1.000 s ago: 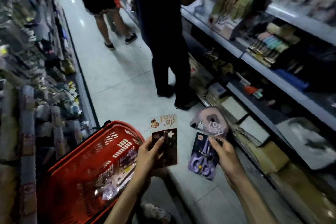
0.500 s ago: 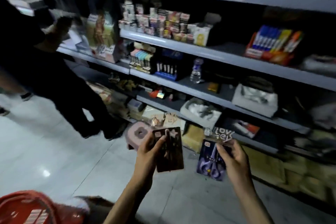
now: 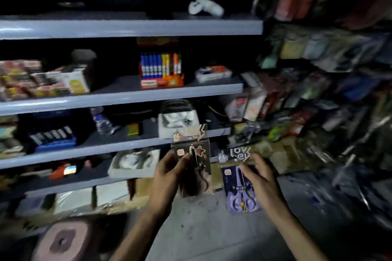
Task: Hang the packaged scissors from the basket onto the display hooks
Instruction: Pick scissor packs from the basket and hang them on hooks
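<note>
My left hand (image 3: 169, 172) grips a dark brown scissors pack (image 3: 198, 167) with a star on its card, held upright in front of the lower shelves. My right hand (image 3: 257, 176) pinches a pack of purple scissors (image 3: 240, 193) with a navy backing and white lettering at its top. The two packs sit side by side, a small gap between them. Blurred hanging packages on the display wall (image 3: 318, 91) fill the right side; the hooks themselves cannot be made out. The basket is out of view.
Grey shelves (image 3: 127, 93) run across the left and middle, carrying a marker box (image 3: 161, 70), small cartons (image 3: 42, 80), a water bottle (image 3: 101, 121) and white boxes. A pink round stool (image 3: 63, 241) stands at lower left. Cardboard lies along the floor under the shelves.
The view has swung right, from the aisle and red basket to the shelves and the hanging display. Both hands keep hold of their scissors packs. The people in the aisle have left view.
</note>
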A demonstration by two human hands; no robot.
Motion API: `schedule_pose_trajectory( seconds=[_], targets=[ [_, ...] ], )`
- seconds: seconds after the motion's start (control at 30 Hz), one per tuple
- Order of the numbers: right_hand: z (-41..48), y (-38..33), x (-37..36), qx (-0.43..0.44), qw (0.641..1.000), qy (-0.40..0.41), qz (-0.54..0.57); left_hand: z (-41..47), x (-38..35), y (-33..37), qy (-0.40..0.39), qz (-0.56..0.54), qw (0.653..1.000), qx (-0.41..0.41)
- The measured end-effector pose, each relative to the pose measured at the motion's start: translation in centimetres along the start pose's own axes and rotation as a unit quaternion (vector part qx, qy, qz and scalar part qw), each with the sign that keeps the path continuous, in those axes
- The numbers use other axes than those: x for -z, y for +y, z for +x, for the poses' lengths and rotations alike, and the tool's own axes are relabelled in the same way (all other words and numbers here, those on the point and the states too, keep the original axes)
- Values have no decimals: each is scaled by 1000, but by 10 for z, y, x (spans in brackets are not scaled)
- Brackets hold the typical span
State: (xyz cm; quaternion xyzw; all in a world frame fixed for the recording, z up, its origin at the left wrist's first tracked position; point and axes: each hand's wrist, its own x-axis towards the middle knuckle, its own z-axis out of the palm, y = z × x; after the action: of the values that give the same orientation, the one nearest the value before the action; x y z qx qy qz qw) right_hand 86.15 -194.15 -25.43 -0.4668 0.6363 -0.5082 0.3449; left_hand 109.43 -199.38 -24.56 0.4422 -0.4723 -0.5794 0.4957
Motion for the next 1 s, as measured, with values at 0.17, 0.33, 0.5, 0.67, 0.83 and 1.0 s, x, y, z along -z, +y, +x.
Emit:
schedule_pose_trajectory(
  seconds=[0.17,0.33,0.5,0.67,0.83,1.0],
  targets=[
    [20,-6,58,-11,994,109,-4,43,-64,3,-81,-4,997,-16],
    [41,-10,109,-4,981,195,12,69,-126,2,-145,8,989,-4],
    [78,-6,164,-5,970,242,30,94,-189,5,-171,15,985,1],
    [128,7,218,-22,954,286,83,121,-262,5,-148,4,989,-1],
    [184,18,273,10,966,254,38,140,-339,4,-127,14,992,-21],
    [226,13,311,44,976,205,65,152,-392,4,-89,4,996,-32]
  ],
)
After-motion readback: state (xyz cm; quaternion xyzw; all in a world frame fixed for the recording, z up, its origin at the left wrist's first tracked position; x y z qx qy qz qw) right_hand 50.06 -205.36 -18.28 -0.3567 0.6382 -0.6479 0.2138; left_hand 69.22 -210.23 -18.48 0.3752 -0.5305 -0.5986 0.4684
